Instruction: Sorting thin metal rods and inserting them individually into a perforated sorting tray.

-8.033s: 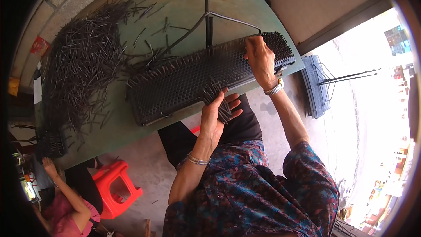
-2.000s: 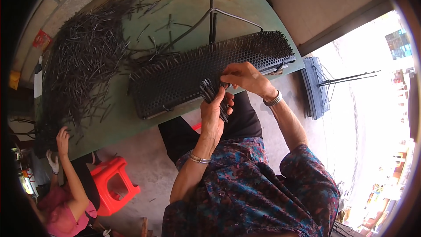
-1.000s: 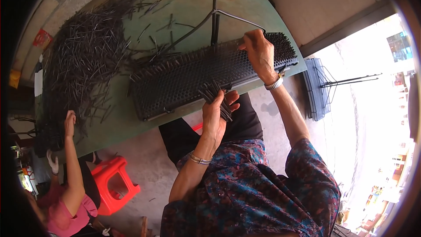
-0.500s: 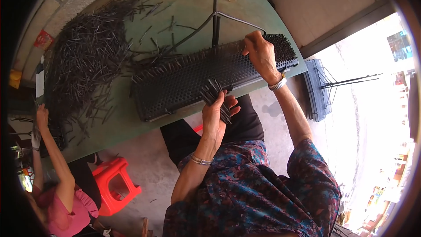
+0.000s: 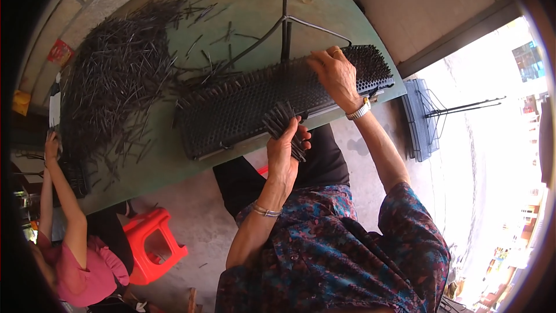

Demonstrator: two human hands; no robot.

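Note:
My left hand (image 5: 282, 152) is closed around a bundle of thin black sticks (image 5: 279, 118), held just off the near edge of a long black tray full of round holes (image 5: 229, 120). Many sticks stand upright in the holes along the tray's far side and its right end; the nearer left holes show bare. Over the far edge, right of the middle, my right hand (image 5: 339, 78) bends down with its fingers pinched together. Whatever lies between those fingertips is hidden by the hand and the dark sticks behind.
A big heap of loose black sticks (image 5: 119, 61) covers the left of the green table (image 5: 263, 0). A metal stand (image 5: 285, 20) rises behind the tray. A co-worker in a pink top (image 5: 87, 272) reaches in at left, near a red stool (image 5: 152, 249).
My right hand has shifted left along the far edge of the tray. My left hand stays nearly still with the bundle. The co-worker's arms have moved a little.

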